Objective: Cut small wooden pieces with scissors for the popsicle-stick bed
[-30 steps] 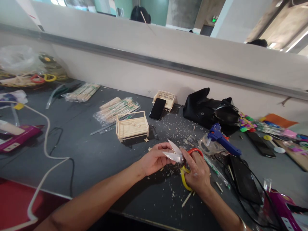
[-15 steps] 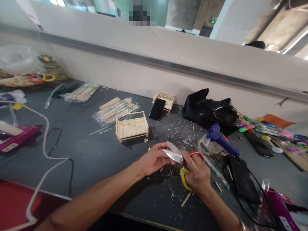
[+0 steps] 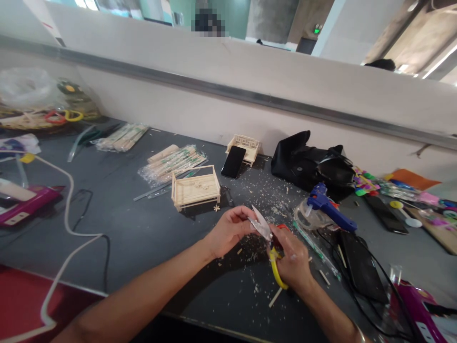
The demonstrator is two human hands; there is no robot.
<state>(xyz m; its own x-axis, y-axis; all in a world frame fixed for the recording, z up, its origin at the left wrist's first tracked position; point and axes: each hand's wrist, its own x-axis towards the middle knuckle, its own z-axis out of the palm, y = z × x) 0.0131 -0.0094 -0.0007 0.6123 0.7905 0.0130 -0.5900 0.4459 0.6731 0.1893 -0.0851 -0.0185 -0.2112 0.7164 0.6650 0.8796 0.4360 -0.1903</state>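
Note:
My right hand (image 3: pixel 293 257) is closed on the red and yellow handles of a pair of scissors (image 3: pixel 274 267), whose blades are parted and point up and to the left. Fingers pinched together, my left hand (image 3: pixel 228 232) is at the blades; whatever it pinches is too small or hidden to make out. Behind it stands a small frame of pale sticks (image 3: pixel 196 188) with tiny star-shaped pieces on it. One more star-shaped piece (image 3: pixel 216 208) lies beside that frame. Pale chips are scattered on the dark table (image 3: pixel 143 257) around both hands.
A phone (image 3: pixel 233 162) leans on a small stick bench (image 3: pixel 250 146). To the right are a black bag (image 3: pixel 307 162), a blue glue gun (image 3: pixel 332 209) and a black cable. Wrapped stick bundles (image 3: pixel 174 164) and a white cable (image 3: pixel 67 205) are on the left.
The scissors have turned, their blades now pointing more steeply upward and their handles lower. My left hand has shifted slightly up, its fingers drawn closer together.

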